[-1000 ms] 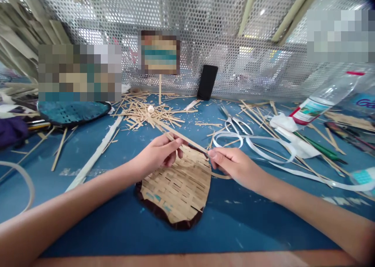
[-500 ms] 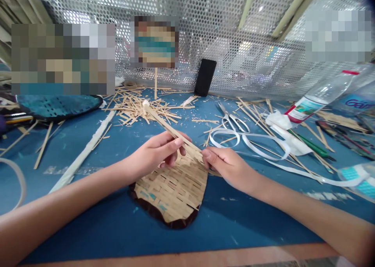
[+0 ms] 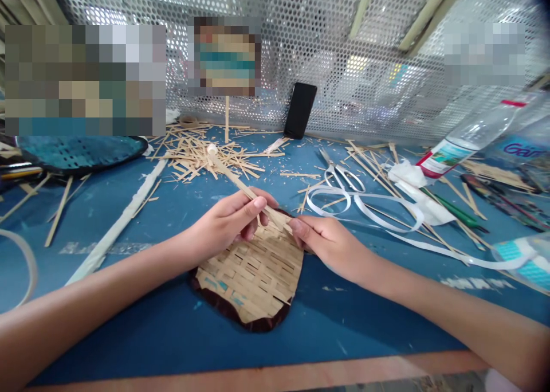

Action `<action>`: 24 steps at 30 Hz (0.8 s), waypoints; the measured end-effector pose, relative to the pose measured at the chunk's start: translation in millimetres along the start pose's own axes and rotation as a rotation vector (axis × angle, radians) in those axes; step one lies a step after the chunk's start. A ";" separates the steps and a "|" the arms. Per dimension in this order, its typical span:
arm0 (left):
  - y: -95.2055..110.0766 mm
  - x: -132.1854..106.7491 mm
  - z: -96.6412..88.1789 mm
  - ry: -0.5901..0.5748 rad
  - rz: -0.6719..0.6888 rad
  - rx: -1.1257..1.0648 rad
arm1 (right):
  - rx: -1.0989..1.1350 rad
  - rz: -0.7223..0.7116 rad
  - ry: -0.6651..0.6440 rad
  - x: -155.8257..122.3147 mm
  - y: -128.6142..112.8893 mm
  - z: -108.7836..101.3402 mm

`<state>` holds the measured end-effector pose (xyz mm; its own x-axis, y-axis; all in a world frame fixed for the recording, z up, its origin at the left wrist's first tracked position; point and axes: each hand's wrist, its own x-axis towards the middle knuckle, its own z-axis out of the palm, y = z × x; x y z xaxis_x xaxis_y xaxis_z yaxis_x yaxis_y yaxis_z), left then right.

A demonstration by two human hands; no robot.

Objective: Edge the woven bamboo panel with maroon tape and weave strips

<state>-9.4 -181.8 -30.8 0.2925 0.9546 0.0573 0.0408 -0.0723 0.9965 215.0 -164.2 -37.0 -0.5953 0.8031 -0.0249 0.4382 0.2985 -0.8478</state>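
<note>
A flat woven bamboo panel [image 3: 251, 271], bound in dark brown along its rounded edge, lies on the blue table in front of me. Above its far end I hold a thin bamboo stick [image 3: 234, 179] that slants away to the left and carries a small white tip. My left hand [image 3: 244, 214] is closed around the stick's middle, thumb on top. My right hand [image 3: 320, 237] pinches the stick's near end at the panel's upper right edge. My fingers partly hide the panel's far side and where the stick meets it.
Behind lies a pile of bamboo strips [image 3: 193, 157]. A black phone [image 3: 301, 111] leans against the perforated metal screen. Scissors [image 3: 339, 171], looped white strapping [image 3: 387, 208] and a tilted plastic bottle [image 3: 464, 142] lie to the right. A white-wrapped strip [image 3: 122, 217] lies left.
The stick has turned slightly between my hands, and more of the panel's dark far edge shows. Both hands keep nearly the same place; the view has shifted a little.
</note>
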 end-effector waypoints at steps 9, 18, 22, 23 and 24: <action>0.9 -0.2 2.1 0.031 0.007 0.000 | -0.129 0.003 0.005 1.3 -4.4 0.0; 8.0 0.0 -6.9 0.221 0.151 -0.169 | -0.094 -0.131 0.104 14.1 11.5 -29.8; 7.4 0.4 -9.9 0.201 0.183 -0.248 | 0.085 -0.091 -0.054 18.2 14.5 -35.5; 7.1 0.5 -10.4 0.198 0.191 -0.258 | 0.141 -0.086 -0.085 18.6 14.7 -36.0; 6.7 0.7 -11.0 0.198 0.199 -0.265 | 0.202 -0.079 -0.105 18.8 15.0 -36.4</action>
<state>-19.4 -178.5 -23.4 0.0782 0.9687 0.2354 -0.2544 -0.2090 0.9443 234.8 -125.9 -30.9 -0.6938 0.7202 0.0002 0.2500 0.2412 -0.9377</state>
